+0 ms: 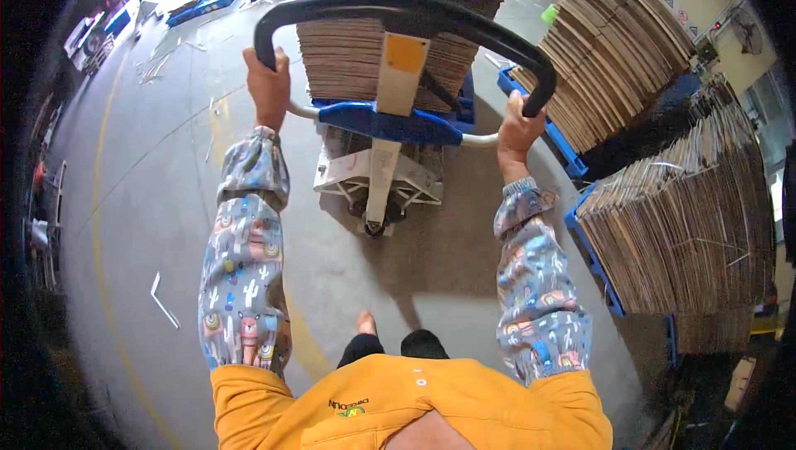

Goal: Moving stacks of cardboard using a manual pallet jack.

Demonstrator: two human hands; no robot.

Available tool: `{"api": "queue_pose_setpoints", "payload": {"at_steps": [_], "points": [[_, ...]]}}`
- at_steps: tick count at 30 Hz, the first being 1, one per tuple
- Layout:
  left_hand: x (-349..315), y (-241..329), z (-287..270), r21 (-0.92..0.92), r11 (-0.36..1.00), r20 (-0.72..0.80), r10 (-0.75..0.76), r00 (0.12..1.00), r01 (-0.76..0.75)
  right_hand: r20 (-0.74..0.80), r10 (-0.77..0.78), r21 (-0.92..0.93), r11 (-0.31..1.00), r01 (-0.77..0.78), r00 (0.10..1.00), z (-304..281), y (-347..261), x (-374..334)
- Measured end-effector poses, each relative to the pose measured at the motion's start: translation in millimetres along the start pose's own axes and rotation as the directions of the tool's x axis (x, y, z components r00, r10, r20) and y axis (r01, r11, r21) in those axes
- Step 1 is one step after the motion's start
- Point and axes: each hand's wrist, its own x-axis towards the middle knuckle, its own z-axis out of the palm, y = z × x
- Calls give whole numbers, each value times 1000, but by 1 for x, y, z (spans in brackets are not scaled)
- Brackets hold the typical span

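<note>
A person in a yellow top and patterned sleeve covers stands behind a hand pallet truck [377, 176] on a grey concrete floor [149, 201], seen from above. The left hand [268, 85], left of centre in the frame, has its grip wrapped tight around the left side of the truck's black loop handle [406, 7]; the right hand [518, 128], right of centre, is closed in the same way on the handle's right end. The handle arches across the upper middle of the frame, with a yellow-topped control lever hanging inside the loop and the blue handle head below it. Beyond the handle, at top centre, a tall stack of flat cardboard sheets [390, 27] rides on the truck. Two more piles of cardboard [680, 218] on blue pallets fill the right side of the frame, just beside the truck's path. A yellow line curves along the floor at left, and a white strap scrap [162, 299] lies at lower left.
</note>
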Motion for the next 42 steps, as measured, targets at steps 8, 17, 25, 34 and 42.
{"api": "queue_pose_setpoints", "payload": {"at_steps": [8, 17, 25, 34, 42], "points": [[-6, 16, 10, -16, 999, 23, 37, 999, -37, 43, 4, -24, 1000, -3, 999, 18, 39, 33], [-1, 50, 16, -50, 996, -20, 73, 997, -74, 69, -31, -35, 999, 33, 997, 58, 46, 95], [-2, 42, 17, -46, 997, -3, 64, 998, -64, 60, -66, -99, 993, 71, 996, 70, 57, 94], [18, 48, 19, -61, 995, -39, 75, 996, -77, 60, -67, -55, 996, 71, 996, 91, 46, 110], [29, 40, 32, -73, 994, 9, 80, 997, -79, 101, -3, 0, 1000, 3, 995, 79, 54, 104]]}}
